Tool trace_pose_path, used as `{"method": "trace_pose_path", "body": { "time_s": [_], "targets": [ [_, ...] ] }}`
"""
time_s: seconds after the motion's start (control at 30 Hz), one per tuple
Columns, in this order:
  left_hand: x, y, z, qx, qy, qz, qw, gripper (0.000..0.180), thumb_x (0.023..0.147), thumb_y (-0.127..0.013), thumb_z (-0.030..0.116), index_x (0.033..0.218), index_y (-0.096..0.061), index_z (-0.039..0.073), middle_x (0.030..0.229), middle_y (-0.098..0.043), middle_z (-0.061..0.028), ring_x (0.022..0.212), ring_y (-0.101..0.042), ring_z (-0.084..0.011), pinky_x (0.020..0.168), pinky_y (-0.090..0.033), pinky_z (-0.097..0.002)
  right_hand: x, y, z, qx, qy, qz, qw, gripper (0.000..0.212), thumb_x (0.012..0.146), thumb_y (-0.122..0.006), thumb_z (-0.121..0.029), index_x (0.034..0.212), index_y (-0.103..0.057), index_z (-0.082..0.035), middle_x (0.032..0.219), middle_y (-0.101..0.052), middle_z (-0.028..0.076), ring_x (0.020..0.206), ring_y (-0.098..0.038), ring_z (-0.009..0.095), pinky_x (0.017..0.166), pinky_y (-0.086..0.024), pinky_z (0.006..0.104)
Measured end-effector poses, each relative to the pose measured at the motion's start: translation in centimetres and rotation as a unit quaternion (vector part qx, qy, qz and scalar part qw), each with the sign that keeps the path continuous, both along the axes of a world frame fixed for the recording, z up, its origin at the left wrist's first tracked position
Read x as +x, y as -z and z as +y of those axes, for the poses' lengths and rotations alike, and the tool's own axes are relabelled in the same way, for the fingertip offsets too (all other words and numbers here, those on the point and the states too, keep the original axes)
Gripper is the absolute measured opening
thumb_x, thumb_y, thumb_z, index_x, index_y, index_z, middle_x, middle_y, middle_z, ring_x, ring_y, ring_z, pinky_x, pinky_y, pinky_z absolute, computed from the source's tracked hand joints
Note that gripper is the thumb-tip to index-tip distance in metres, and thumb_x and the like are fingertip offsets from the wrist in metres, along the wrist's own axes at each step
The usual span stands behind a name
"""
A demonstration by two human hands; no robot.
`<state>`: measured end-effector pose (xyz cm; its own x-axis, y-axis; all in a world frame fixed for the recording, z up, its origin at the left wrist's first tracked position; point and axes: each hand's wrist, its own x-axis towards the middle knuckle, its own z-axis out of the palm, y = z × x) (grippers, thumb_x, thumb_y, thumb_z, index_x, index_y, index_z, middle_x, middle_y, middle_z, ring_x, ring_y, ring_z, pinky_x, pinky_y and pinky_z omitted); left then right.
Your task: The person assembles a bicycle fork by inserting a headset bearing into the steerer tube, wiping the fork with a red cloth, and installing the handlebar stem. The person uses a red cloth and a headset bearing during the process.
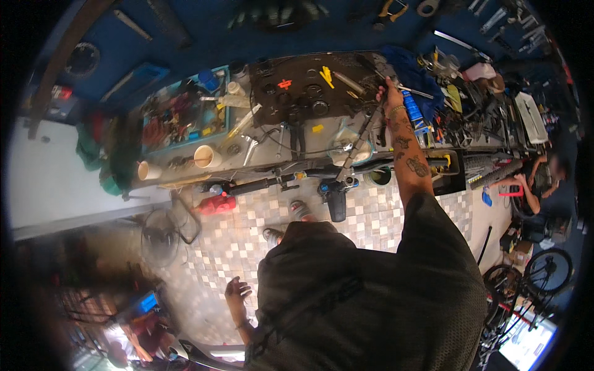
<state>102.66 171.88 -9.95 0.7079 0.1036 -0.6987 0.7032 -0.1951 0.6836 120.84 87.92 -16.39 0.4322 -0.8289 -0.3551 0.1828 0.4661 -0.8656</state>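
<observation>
My right hand (390,96) reaches across to the far side of the cluttered workbench (371,117). Its fingers are closed, and what they hold is too small to make out. A silver rod-like tool (416,92) lies just right of those fingers, beside a blue cloth (396,65). From below the hand, a long dark rod (365,139) slants down toward a bicycle handlebar (306,175) along the bench's near edge. My left hand (237,294) hangs low over the tiled floor, fingers loosely bent and apart, holding nothing.
A dark mat (272,111) bears rings and yellow pieces. Left of it are a blue tray (145,133) of small parts and a white cup (207,157). A red bottle (216,205) and a fan (159,237) stand below. Other people (537,185) are at right and lower left.
</observation>
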Motion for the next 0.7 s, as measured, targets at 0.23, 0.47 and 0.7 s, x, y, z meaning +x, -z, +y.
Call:
{"method": "trace_pose_path", "body": {
  "time_s": [0.23, 0.47, 0.7],
  "targets": [
    [-0.5, 1.2, 2.3, 0.003, -0.082, -0.056, 0.995, 0.041, 0.105, -0.065, 0.032, 0.131, -0.064, 0.001, 0.098, -0.072, -0.0108, 0.079, -0.069, -0.0164, 0.068, -0.058, -0.0316, -3.8, -2.0, -0.8, -0.243, -0.190, 0.142, 0.941, 0.053, 0.107, -0.055, -0.041, 0.139, -0.057, 0.001, 0.124, -0.069, 0.022, 0.109, -0.070, 0.033, 0.096, -0.058, 0.0467],
    [3.7, -2.9, -4.9, -0.086, -0.175, -0.167, 0.967, 0.065, 0.107, -0.059, 0.045, 0.156, -0.043, 0.005, 0.130, -0.066, -0.0169, 0.112, -0.068, -0.0229, 0.085, -0.061, -0.0365, 0.5, -12.8, 22.2, -0.565, -0.041, 0.086, 0.819, 0.040, 0.112, -0.049, -0.029, 0.128, -0.060, 0.007, 0.122, -0.067, 0.021, 0.103, -0.069, 0.032, 0.094, -0.059, 0.0443],
    [5.2, -15.1, -10.6, -0.236, -0.058, -0.421, 0.874, 0.078, 0.111, -0.039, 0.056, 0.164, -0.025, -0.001, 0.162, -0.040, -0.0162, 0.150, -0.036, -0.0257, 0.125, -0.027, -0.0366, -3.7, -21.6, 63.8, -0.495, -0.537, -0.441, 0.521, 0.060, 0.112, -0.032, -0.044, 0.131, -0.064, 0.003, 0.129, -0.068, 0.022, 0.123, -0.063, 0.034, 0.112, -0.043, 0.0467]
  ]
}}
